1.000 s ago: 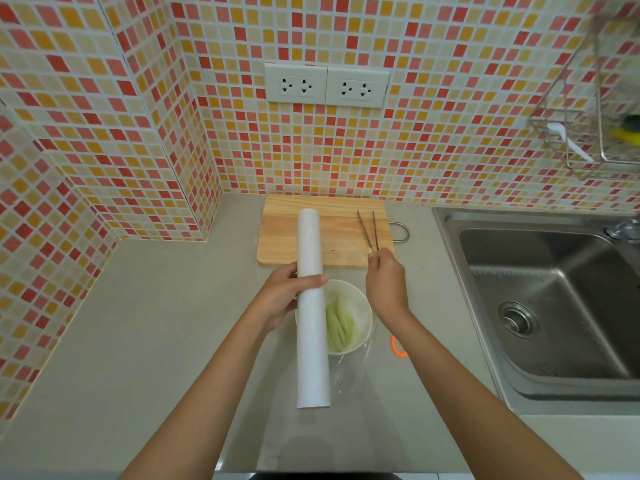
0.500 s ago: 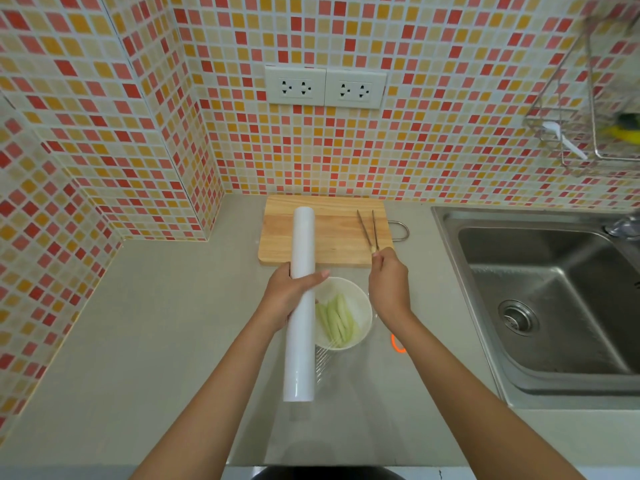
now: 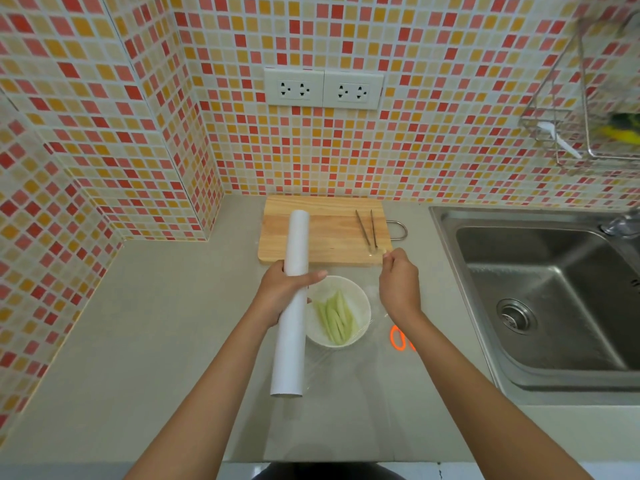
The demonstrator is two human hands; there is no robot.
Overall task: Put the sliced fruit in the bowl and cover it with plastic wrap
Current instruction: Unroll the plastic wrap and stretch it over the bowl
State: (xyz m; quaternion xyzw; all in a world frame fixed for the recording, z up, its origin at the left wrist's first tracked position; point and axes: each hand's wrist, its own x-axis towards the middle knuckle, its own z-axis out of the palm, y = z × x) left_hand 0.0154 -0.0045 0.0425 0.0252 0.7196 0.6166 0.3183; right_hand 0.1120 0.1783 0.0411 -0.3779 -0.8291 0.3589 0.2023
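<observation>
A white bowl (image 3: pixel 360 299) stands on the grey counter with several pale green fruit slices (image 3: pixel 335 315) in it. My left hand (image 3: pixel 282 292) grips a white roll of plastic wrap (image 3: pixel 292 303), held lengthwise just left of the bowl. My right hand (image 3: pixel 398 284) pinches the edge of the clear plastic sheet (image 3: pixel 349 368), which stretches from the roll across and above the bowl. The film is see-through and hard to trace.
A wooden cutting board (image 3: pixel 325 232) lies behind the bowl with metal tongs (image 3: pixel 367 230) on it. Orange scissor handles (image 3: pixel 398 337) show right of the bowl. A steel sink (image 3: pixel 554 299) fills the right side. Tiled walls stand behind and left, and a wire rack (image 3: pixel 588 98) hangs up right.
My left hand carried the roll to the left, off the bowl, drawing out more film. My right hand stayed near the board's front edge holding the film's edge.
</observation>
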